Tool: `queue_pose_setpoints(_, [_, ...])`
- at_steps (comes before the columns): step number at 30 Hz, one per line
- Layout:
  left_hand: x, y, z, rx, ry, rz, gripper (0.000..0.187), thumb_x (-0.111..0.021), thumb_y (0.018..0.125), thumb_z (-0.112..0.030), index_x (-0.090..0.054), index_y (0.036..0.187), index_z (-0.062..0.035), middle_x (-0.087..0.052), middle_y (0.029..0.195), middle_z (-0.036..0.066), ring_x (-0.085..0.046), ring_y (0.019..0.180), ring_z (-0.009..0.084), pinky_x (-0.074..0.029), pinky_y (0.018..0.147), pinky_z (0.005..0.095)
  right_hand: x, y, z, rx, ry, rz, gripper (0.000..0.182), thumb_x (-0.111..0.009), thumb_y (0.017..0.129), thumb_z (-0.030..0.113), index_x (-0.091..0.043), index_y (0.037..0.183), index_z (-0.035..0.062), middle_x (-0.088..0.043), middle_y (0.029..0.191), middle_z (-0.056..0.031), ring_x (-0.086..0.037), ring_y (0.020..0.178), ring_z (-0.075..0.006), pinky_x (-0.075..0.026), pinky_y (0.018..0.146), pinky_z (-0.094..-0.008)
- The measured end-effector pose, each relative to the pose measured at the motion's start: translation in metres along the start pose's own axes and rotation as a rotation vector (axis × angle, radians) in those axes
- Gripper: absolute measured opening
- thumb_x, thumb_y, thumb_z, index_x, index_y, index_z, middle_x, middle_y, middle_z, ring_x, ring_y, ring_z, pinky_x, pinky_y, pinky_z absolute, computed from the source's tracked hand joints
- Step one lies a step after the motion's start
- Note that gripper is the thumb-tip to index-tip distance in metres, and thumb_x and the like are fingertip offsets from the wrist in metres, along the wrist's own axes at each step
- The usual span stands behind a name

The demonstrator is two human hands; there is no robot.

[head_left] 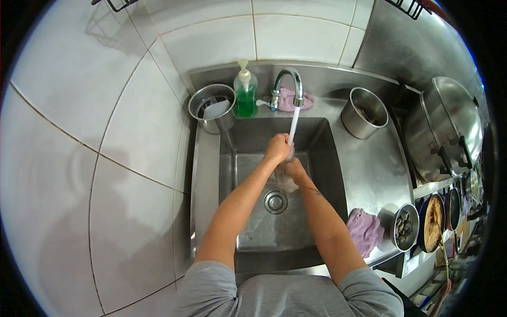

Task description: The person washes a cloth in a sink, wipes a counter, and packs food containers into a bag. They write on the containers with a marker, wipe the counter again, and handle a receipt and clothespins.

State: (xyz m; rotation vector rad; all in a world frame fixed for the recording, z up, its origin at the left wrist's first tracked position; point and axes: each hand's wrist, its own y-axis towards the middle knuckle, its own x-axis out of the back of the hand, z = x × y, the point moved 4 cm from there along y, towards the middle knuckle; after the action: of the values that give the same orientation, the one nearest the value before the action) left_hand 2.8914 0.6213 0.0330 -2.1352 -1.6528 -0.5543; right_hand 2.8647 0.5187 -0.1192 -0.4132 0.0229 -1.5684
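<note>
Water runs from the curved chrome faucet [297, 87] onto my two hands, held close together over the sink [248, 158]. My left hand [278, 148] has its fingers curled closed at the stream. Just below it and to the right is my right hand [294, 169], its fingers mostly hidden by splashing water and the left hand. A small greyish patch shows between the hands; whether it is an object or water I cannot make out. Beneath them lies the round drain [275, 202], with water spreading on the sink floor.
Behind the sink stand a metal pot [211, 124] with utensils, a green soap bottle [246, 98] and a pink cloth [293, 100]. Rightward are a steel container [364, 113], a purple cloth [364, 232], a bowl of shellfish [405, 228], a pan [433, 223] and a large steamer pot [443, 127].
</note>
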Motion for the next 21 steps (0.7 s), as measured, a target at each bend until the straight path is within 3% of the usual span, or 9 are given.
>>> queue_pose_setpoints(3, [-0.004,0.003,0.004,0.055,-0.152,0.103,0.016,-0.053,0.077,-0.002,-0.065,0.087,-0.0023,-0.064,0.066,0.010,-0.061,0.052,0.0156,-0.048,0.048,0.0316,-0.001,0.020,-0.024,0.192,-0.241,-0.027,0.031,-0.063,0.077,0.014,-0.061,0.102,-0.0047,-0.064,0.093,-0.0151,-0.062,0.090,-0.0208,-0.047,0.077,-0.0326])
queue_pose_setpoints(6, [-0.011,0.006,0.011,0.081,-0.149,0.194,0.015,-0.053,0.079,-0.005,-0.065,0.088,-0.0004,-0.065,0.068,0.009,-0.060,0.050,0.0170,-0.048,0.046,0.0312,-0.002,-0.002,0.021,0.338,0.210,-0.101,0.035,-0.065,0.077,0.018,-0.060,0.103,-0.0044,-0.064,0.094,-0.0169,-0.061,0.095,-0.0209,-0.046,0.079,-0.0324])
queue_pose_setpoints(9, [-0.020,0.017,0.045,-0.002,0.026,0.069,0.020,-0.056,0.083,-0.016,-0.065,0.089,-0.0001,-0.067,0.076,0.011,-0.064,0.062,0.0220,-0.051,0.056,0.0338,0.009,-0.027,0.058,0.108,0.140,-0.100,0.032,-0.064,0.076,0.018,-0.062,0.101,-0.0030,-0.064,0.092,-0.0143,-0.060,0.091,-0.0195,-0.046,0.078,-0.0317])
queue_pose_setpoints(10, [-0.023,0.019,0.070,0.068,0.023,-0.018,0.022,-0.056,0.084,-0.021,-0.066,0.089,-0.0017,-0.066,0.078,0.011,-0.064,0.070,0.0234,-0.050,0.062,0.0356,0.011,-0.031,0.059,-0.024,-0.022,-0.088,0.031,-0.064,0.076,0.018,-0.062,0.099,-0.0023,-0.064,0.091,-0.0127,-0.060,0.088,-0.0188,-0.046,0.077,-0.0313])
queue_pose_setpoints(12, [-0.030,0.014,0.134,0.202,0.020,-0.193,0.029,-0.056,0.084,-0.032,-0.066,0.087,-0.0049,-0.065,0.081,0.011,-0.063,0.085,0.0261,-0.048,0.075,0.0393,0.004,-0.034,0.061,-0.085,0.137,0.130,0.034,-0.063,0.077,0.015,-0.059,0.105,-0.0037,-0.064,0.093,-0.0107,-0.059,0.088,-0.0202,-0.045,0.078,-0.0309])
queue_pose_setpoints(15, [-0.068,-0.032,0.183,0.581,-1.049,-0.143,0.041,-0.055,0.086,-0.039,-0.058,0.108,-0.0047,-0.061,0.103,0.015,-0.059,0.096,0.0283,-0.045,0.082,0.0387,0.000,-0.058,0.074,-0.115,0.398,0.193,0.035,-0.061,0.077,0.012,-0.057,0.107,-0.0051,-0.063,0.093,-0.0112,-0.059,0.083,-0.0231,-0.045,0.077,-0.0332])
queue_pose_setpoints(17, [-0.057,-0.073,0.120,0.764,-1.398,-0.052,0.049,-0.053,0.087,-0.039,-0.050,0.125,-0.0065,-0.057,0.119,0.014,-0.056,0.106,0.0283,-0.044,0.087,0.0372,-0.002,-0.056,0.056,-0.079,0.529,0.082,0.033,-0.059,0.079,0.014,-0.057,0.107,-0.0043,-0.063,0.094,-0.0120,-0.059,0.084,-0.0240,-0.045,0.078,-0.0348])
queue_pose_setpoints(20, [-0.067,-0.084,0.084,0.356,-0.475,-0.166,0.054,-0.051,0.088,-0.041,-0.044,0.129,-0.0056,-0.053,0.123,0.017,-0.054,0.110,0.0314,-0.043,0.089,0.0394,-0.010,-0.046,0.005,-0.344,0.757,-0.188,0.035,-0.057,0.079,0.017,-0.058,0.109,-0.0021,-0.063,0.101,-0.0137,-0.060,0.091,-0.0258,-0.048,0.073,-0.0348])
queue_pose_setpoints(21, [-0.072,-0.085,0.076,0.350,-0.330,-0.215,0.053,-0.050,0.088,-0.040,-0.045,0.128,-0.0053,-0.054,0.123,0.018,-0.054,0.109,0.0329,-0.043,0.089,0.0407,-0.009,-0.033,-0.009,-0.118,0.218,-0.089,0.037,-0.055,0.081,0.016,-0.055,0.113,-0.0022,-0.062,0.103,-0.0144,-0.060,0.093,-0.0260,-0.048,0.075,-0.0352])
